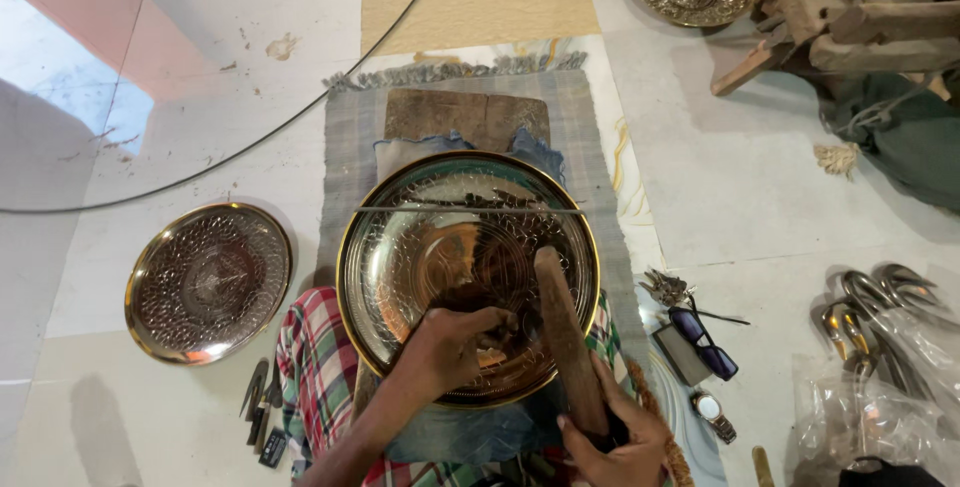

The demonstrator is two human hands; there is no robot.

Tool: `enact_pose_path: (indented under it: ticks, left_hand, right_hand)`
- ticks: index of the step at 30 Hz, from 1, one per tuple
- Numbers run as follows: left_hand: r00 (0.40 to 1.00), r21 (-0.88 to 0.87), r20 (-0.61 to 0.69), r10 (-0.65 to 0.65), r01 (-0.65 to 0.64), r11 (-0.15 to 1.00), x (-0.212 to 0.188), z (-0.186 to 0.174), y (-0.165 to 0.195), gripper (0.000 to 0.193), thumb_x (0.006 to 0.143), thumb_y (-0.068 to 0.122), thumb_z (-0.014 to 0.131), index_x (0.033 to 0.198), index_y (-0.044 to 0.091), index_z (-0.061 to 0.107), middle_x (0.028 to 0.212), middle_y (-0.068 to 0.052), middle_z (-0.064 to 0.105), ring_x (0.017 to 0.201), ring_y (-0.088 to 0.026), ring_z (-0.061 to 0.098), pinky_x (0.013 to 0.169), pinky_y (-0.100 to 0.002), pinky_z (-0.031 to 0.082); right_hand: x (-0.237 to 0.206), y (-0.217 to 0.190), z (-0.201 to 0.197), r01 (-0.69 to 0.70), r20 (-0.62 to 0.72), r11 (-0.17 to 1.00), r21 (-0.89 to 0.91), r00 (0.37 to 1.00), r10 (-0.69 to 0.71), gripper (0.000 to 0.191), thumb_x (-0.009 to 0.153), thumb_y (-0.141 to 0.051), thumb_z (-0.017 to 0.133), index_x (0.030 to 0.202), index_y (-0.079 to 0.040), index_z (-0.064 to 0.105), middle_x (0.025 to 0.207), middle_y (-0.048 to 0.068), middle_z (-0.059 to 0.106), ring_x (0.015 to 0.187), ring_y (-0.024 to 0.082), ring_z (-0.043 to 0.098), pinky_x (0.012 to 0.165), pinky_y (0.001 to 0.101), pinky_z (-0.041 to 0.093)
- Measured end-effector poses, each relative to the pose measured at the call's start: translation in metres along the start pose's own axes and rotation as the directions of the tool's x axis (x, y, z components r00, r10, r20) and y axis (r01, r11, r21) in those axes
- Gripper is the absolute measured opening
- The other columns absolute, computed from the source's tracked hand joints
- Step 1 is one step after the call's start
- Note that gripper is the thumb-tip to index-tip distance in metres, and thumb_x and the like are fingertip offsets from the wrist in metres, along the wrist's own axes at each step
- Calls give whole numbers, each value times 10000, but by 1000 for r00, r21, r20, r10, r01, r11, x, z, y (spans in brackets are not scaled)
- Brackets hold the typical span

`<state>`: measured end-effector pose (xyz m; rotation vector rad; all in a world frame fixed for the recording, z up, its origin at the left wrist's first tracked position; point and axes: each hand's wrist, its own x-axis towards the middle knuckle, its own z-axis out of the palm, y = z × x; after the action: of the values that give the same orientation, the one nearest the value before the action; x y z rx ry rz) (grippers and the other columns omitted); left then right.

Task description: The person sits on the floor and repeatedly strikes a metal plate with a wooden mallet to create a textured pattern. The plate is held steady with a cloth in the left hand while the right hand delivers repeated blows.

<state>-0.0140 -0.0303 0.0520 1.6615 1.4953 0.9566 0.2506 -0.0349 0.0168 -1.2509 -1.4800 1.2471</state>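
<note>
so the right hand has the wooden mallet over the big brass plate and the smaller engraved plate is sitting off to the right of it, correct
Not quite. In the head view the right hand does hold the wooden mallet over the big brass plate, but the smaller engraved plate lies to its left, on the pale floor, not to its right.

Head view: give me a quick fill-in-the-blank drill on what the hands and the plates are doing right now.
1. The right hand grips a long wooden ____ that rests across the large plate.
2. The left hand presses a small tool onto the ____ of the large plate.
3. The smaller plate lies on the floor to the ____ of the large plate.
4. The wristwatch and the sunglasses lie near the ____ hand.

Missing words: mallet; inside; left; right
</note>
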Motion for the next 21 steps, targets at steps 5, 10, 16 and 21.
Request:
enact_pose_path:
  ticks: [5, 10, 16, 21]
  left_hand:
    - [983, -66, -68, 171, -175, 982, 1, -1, -9, 537, 707, -184, 583, 1181, 29, 721, 971, -176, 791, 857, -223, 824, 685, -314, 649]
    - [975, -20, -73, 209, -211, 977, -2, 3, -13, 562, 679, -175, 586, 1187, 29, 713, 1005, -177, 786, 883, -251, 808, 740, -325, 660]
    - [986, 73, -28, 167, -165, 984, 2, 7, -16, 562, 677, -153, 588, 1164, 85, 734, 991, -139, 795, 835, -250, 802, 714, -341, 657]
    - [957, 139, 88, 276, -287, 948, 14, 6, -21, 512, 710, -77, 673, 1139, 185, 773, 924, -93, 806, 768, -231, 794, 672, -352, 640]
  right_hand:
    - [0, 4, -2, -66, 55, 990, 124, 997, 60, 769, 642, 146, 716, 1394, 95, 563, 1255, 257, 730, 1150, 229, 701, 966, 334, 522]
    - [14, -15, -6, 73, 55, 990, 124, 995, -80, 753, 658, 137, 729, 1393, 96, 569, 1228, 215, 728, 1049, 186, 700, 885, 291, 542]
    - [28, -59, -12, 204, 74, 937, -284, 979, -191, 736, 655, 101, 727, 1380, 10, 633, 1134, 176, 753, 933, 171, 719, 774, 265, 574]
    - [13, -49, 2, 189, -200, 947, -259, 949, -244, 713, 720, 14, 726, 1412, -7, 553, 1209, 203, 695, 1070, 242, 747, 851, 327, 618]
